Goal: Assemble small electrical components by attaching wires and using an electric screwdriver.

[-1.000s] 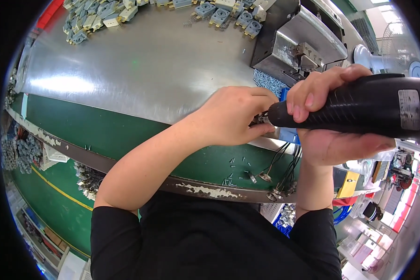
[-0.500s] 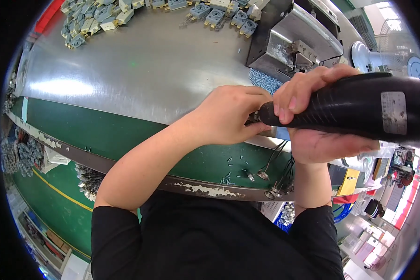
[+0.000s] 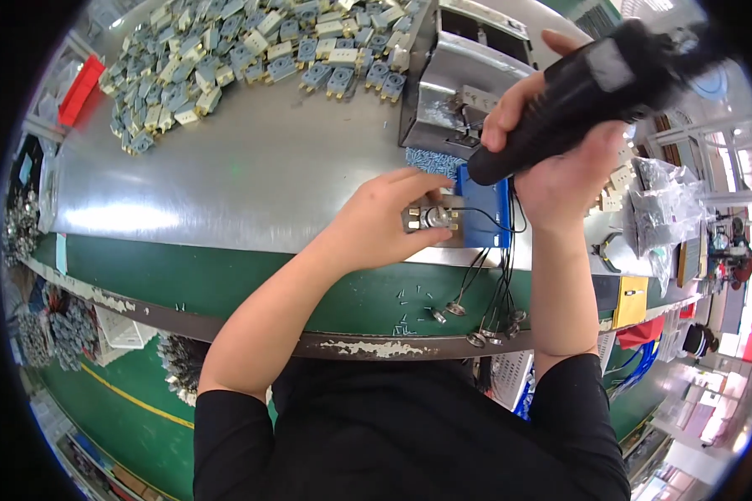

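My right hand (image 3: 551, 163) is wrapped round a black electric screwdriver (image 3: 572, 96), tilted with its narrow nose down to the left. The nose is over the upper part of a blue fixture (image 3: 486, 219), and its bit cannot be made out. My left hand (image 3: 384, 217) curls its thumb and fingers round a small block-like part with a round metal piece and brass terminals (image 3: 431, 219). That part sits at the fixture's left side. A thin black wire (image 3: 493, 221) loops from it across the blue surface. The fingers hide some of the part's edges.
Grey and cream connector blocks (image 3: 251, 50) are heaped at the back left. Behind the fixture are blue-silver screws (image 3: 434, 160) and a metal box (image 3: 447, 96). Loose screws (image 3: 403, 327) and wires with round metal ends (image 3: 476, 338) lie by the front edge. Plastic bags (image 3: 664, 209) are at right.
The screwdriver has lifted away from the part at my left hand, moving up in the view. My left hand's grip is looser, baring the part and the blue fixture. The view has shifted.
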`<act>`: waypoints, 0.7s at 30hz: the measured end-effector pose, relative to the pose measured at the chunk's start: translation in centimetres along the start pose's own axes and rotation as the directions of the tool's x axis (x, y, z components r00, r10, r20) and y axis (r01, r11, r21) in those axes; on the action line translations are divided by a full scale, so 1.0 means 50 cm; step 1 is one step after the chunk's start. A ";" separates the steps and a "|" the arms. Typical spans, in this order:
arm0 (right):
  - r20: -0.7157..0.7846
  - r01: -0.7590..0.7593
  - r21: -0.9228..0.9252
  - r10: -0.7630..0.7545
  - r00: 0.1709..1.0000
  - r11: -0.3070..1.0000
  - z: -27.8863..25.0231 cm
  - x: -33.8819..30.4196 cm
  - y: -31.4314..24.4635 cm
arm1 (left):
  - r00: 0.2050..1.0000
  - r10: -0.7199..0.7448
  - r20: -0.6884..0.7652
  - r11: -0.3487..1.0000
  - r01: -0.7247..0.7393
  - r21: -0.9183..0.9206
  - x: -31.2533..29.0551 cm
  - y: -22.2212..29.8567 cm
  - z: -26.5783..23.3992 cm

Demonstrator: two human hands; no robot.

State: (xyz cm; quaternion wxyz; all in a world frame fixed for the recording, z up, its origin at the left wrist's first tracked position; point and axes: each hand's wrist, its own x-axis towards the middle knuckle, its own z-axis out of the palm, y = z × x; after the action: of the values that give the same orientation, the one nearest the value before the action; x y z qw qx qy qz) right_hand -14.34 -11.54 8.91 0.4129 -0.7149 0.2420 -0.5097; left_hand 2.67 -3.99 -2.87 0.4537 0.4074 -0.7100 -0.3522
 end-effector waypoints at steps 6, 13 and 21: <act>-0.050 -0.054 -0.204 0.044 0.998 0.978 -0.023 -0.033 0.011 | 0.934 0.352 -0.067 0.889 -0.311 0.336 -0.012 -0.004 0.018; -0.039 -0.193 -0.378 0.192 0.981 0.905 -0.043 -0.072 -0.021 | 0.896 0.444 -0.024 0.868 -0.423 0.259 -0.019 0.003 0.024; 0.435 0.069 -0.655 0.302 0.848 0.752 -0.082 -0.169 -0.020 | 0.969 0.245 -0.037 0.962 -0.238 0.137 -0.031 0.012 0.030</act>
State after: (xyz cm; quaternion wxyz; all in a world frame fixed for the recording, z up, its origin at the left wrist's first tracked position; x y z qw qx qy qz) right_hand -21.30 -5.92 5.84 0.2210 -0.9048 0.3293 -0.1551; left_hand 1.50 -2.14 -3.42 0.4843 0.3558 -0.7638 -0.2358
